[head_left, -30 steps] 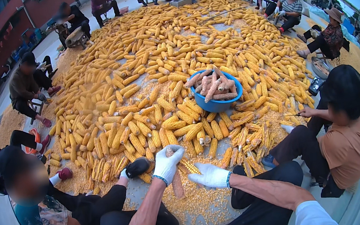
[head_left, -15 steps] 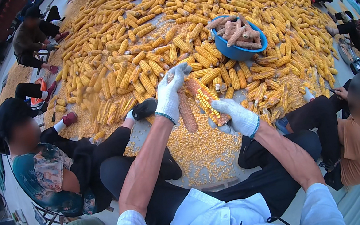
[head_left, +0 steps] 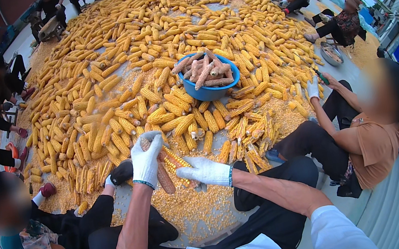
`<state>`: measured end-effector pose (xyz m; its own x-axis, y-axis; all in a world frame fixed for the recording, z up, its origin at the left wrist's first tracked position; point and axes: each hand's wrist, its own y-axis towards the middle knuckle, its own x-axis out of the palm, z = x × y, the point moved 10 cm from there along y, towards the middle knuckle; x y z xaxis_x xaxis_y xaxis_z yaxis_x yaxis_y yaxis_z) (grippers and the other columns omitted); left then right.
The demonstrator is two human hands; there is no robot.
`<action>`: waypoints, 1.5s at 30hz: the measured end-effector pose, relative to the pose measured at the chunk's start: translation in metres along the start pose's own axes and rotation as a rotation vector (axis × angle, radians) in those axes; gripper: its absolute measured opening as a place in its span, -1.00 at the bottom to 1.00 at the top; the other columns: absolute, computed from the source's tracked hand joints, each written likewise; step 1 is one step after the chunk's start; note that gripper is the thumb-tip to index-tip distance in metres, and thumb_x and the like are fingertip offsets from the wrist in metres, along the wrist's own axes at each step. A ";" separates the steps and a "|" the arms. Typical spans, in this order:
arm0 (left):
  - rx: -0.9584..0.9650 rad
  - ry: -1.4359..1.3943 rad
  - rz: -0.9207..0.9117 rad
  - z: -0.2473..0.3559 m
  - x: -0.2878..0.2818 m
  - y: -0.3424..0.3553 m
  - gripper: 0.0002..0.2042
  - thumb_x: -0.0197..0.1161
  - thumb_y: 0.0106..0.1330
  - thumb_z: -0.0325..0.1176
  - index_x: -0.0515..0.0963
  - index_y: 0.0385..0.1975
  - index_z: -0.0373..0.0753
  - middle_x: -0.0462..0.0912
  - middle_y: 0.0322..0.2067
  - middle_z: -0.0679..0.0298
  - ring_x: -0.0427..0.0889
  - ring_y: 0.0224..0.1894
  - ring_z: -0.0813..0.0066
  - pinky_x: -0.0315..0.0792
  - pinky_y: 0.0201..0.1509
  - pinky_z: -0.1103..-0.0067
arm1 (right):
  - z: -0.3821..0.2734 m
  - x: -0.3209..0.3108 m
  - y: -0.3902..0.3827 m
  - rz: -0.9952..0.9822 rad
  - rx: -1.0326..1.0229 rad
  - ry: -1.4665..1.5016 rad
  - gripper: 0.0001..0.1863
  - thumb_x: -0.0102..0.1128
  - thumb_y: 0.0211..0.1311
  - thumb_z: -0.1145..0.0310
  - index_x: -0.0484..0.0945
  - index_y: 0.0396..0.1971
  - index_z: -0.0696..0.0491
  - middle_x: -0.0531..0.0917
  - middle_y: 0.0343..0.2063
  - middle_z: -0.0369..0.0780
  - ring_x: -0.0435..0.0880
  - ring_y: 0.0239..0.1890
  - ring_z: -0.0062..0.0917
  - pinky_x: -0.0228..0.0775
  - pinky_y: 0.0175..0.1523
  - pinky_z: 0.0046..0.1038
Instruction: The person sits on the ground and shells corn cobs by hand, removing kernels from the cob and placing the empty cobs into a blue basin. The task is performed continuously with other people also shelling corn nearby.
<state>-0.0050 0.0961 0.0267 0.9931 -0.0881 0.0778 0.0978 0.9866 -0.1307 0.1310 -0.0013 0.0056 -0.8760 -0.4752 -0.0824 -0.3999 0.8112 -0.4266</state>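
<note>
In a white knitted glove, my left hand (head_left: 147,159) is closed round a bare reddish-brown corn cob (head_left: 165,179), whose lower end sticks out below the fingers. My right hand (head_left: 204,170), gloved the same way, grips a partly shelled corn ear (head_left: 174,161) with yellow kernels along one side. The ear lies slanted against the cob, the two touching between my hands. Loose kernels (head_left: 188,213) are spread over the ground beneath them, between my legs.
A wide heap of yellow corn ears (head_left: 113,81) fills the ground ahead. On it stands a blue basin (head_left: 211,93) of bare cobs. Partly stripped ears (head_left: 249,140) lie to its front right. People sit close on both sides; the right one (head_left: 377,147) holds a thin tool.
The view has swung to the right, so the heap and basin appear further left. My hands have drawn closer together, still holding the cob and the ear.
</note>
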 end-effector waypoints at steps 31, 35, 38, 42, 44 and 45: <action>-0.203 -0.333 0.267 -0.048 -0.042 0.017 -0.54 0.32 0.41 0.04 0.54 -0.03 -0.29 0.61 -0.23 0.29 0.56 -0.13 0.41 0.43 0.04 0.46 | 0.033 0.018 0.006 -0.019 -0.023 0.291 -0.33 0.01 0.48 -0.17 0.34 0.14 0.20 0.54 -0.49 -0.25 0.62 -0.53 -0.59 0.53 -0.52 -0.53; -0.218 -0.447 0.292 -0.059 -0.046 0.017 -0.45 0.34 0.38 0.05 0.52 0.15 -0.28 0.62 -0.08 0.27 0.53 0.04 0.39 0.38 0.21 0.40 | 0.035 0.014 0.014 0.001 -0.044 0.383 -0.32 -0.01 0.49 -0.15 0.33 0.20 0.21 0.53 -0.43 -0.25 0.64 -0.47 -0.58 0.55 -0.49 -0.53; -0.219 -0.511 0.232 -0.067 -0.042 0.018 -0.42 0.34 0.39 0.03 0.48 0.24 -0.25 0.60 0.06 0.26 0.53 0.12 0.39 0.38 0.26 0.39 | 0.033 0.013 0.015 0.020 -0.031 0.416 -0.33 -0.02 0.51 -0.13 0.32 0.23 0.20 0.53 -0.39 -0.25 0.65 -0.44 -0.58 0.56 -0.48 -0.53; -0.204 -0.561 0.105 -0.065 -0.027 0.014 -0.44 0.30 0.43 -0.04 0.42 0.32 -0.18 0.56 0.21 0.22 0.53 0.20 0.39 0.44 0.27 0.42 | 0.029 0.010 0.012 0.037 -0.043 0.490 -0.36 -0.01 0.51 -0.12 0.34 0.23 0.16 0.55 -0.35 -0.26 0.65 -0.42 -0.59 0.56 -0.47 -0.52; -0.194 -0.498 0.100 -0.062 -0.023 0.011 -0.45 0.30 0.44 -0.07 0.41 0.33 -0.19 0.56 0.20 0.19 0.52 0.21 0.35 0.45 0.28 0.40 | 0.030 0.012 0.013 0.009 -0.018 0.517 -0.36 0.02 0.50 -0.12 0.34 0.26 0.13 0.56 -0.34 -0.27 0.64 -0.40 -0.60 0.54 -0.48 -0.53; -0.152 -0.485 0.093 -0.055 -0.016 0.010 -0.46 0.30 0.43 -0.11 0.40 0.32 -0.21 0.56 0.19 0.15 0.53 0.20 0.30 0.46 0.28 0.40 | 0.033 0.010 0.013 0.021 -0.017 0.525 -0.38 0.02 0.50 -0.12 0.35 0.24 0.12 0.56 -0.34 -0.27 0.63 -0.40 -0.60 0.53 -0.49 -0.53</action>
<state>-0.0168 0.0998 -0.0308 0.8569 0.1085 0.5039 0.0549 0.9528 -0.2985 0.1262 -0.0071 -0.0303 -0.8992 -0.2275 0.3738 -0.3814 0.8264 -0.4143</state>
